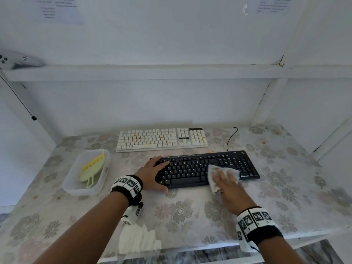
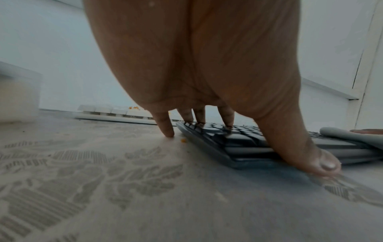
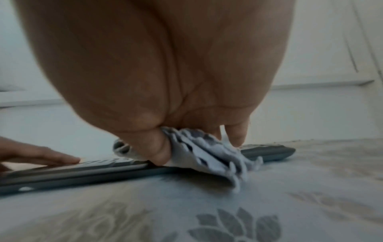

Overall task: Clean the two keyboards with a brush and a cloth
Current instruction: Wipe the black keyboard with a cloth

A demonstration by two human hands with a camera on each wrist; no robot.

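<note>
Right hand (image 1: 227, 184) grasps cloth (image 1: 222, 173) on black keyboard (image 1: 190, 169); left hand (image 1: 152, 173), fingers released, steadies its 9 o'clock end. Risk: hard wiping could shift it if the bracing slackens.

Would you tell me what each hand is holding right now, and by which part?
The right hand presses the cloth onto the black keyboard, thumb pinching its near edge. The left hand holds nothing.

Two keyboards: one black keyboard (image 1: 205, 169) under both hands, one white keyboard (image 1: 162, 139) just beyond the fingertips. One cloth (image 1: 222, 175) under the right hand (image 1: 229, 189). One brush (image 1: 93, 169), lying in the single clear tray (image 1: 66, 184) out to the left of the left hand (image 1: 152, 175). Two hands, each with one marker-covered wristband (image 1: 127, 184).
</note>
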